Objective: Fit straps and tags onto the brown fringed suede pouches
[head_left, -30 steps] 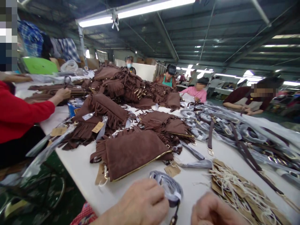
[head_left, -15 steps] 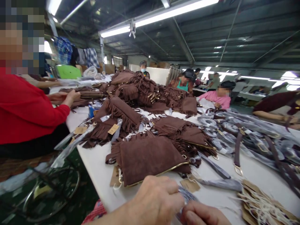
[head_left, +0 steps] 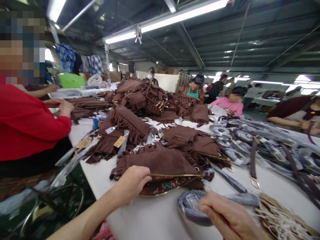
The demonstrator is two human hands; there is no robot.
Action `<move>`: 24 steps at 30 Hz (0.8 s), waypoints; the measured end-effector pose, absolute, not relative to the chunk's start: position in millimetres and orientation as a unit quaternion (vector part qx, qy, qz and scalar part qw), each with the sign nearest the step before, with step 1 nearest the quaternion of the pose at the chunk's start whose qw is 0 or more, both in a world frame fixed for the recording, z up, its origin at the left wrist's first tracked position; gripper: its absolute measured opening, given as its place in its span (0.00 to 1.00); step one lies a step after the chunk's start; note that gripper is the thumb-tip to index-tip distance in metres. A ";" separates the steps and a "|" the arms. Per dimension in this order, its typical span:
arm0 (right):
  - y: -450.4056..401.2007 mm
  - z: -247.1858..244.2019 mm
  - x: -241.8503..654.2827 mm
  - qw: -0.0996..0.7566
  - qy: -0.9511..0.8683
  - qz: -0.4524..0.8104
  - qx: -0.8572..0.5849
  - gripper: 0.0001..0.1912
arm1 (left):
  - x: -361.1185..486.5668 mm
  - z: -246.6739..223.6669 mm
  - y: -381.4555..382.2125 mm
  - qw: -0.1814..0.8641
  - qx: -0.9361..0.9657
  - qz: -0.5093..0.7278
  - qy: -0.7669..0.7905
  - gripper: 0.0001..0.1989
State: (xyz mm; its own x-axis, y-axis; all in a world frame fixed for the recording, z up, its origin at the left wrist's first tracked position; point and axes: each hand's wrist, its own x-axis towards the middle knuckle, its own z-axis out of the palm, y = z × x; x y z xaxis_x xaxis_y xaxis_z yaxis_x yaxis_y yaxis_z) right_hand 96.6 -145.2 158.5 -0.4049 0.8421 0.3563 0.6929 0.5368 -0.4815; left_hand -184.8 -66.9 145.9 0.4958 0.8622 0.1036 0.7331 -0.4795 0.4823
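My left hand [head_left: 135, 183] pinches the zipped edge of a brown suede fringed bag [head_left: 160, 163] lying nearest to me. The bag's gold zip is undone, and its mouth gapes to show a dark patterned lining [head_left: 165, 185]. In my right hand [head_left: 225, 211], the fingers close on a coiled strap [head_left: 191, 203] wrapped in clear plastic, just above the white table [head_left: 140, 216]. Beyond the near bag lie more fringed bags [head_left: 185, 135], with a tagged one [head_left: 131, 123] to the left.
Cardboard tags with white strings [head_left: 280, 216] lie at the right front. Plastic-wrapped straps [head_left: 250, 140] cover the right side. A heap of brown bags [head_left: 142, 93] stands at the back. A person in red [head_left: 30, 123] sits at the left; several people work farther off.
My left hand has left the strap and moved left onto the near bag, whose mouth now gapes. My right hand keeps the coiled strap and has shifted slightly right.
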 end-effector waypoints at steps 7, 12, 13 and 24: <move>-106.8 141.1 50.8 0.199 -0.884 0.104 -0.410 0.19 | -192.8 164.0 -55.0 0.300 0.770 0.307 0.471 0.11; -82.1 141.0 13.9 0.165 -0.864 0.123 -0.460 0.14 | -200.0 131.9 -37.2 0.480 0.657 0.362 0.456 0.10; -79.4 141.3 7.5 0.162 -0.862 0.127 -0.463 0.14 | -201.2 124.8 -33.7 0.512 0.631 0.367 0.452 0.11; -67.6 109.1 -19.1 0.233 -0.783 0.225 -0.532 0.16 | -196.2 110.3 -30.3 0.640 0.481 0.430 0.416 0.17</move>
State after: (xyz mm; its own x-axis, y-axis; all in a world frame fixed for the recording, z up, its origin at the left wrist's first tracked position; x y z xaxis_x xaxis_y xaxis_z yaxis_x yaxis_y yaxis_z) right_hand -19.1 -67.6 109.1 -0.3261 0.9369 0.1262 0.7275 0.3339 -0.5994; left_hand -196.2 -30.3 110.3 0.2826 0.9518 -0.1193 -0.1509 0.1670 0.9743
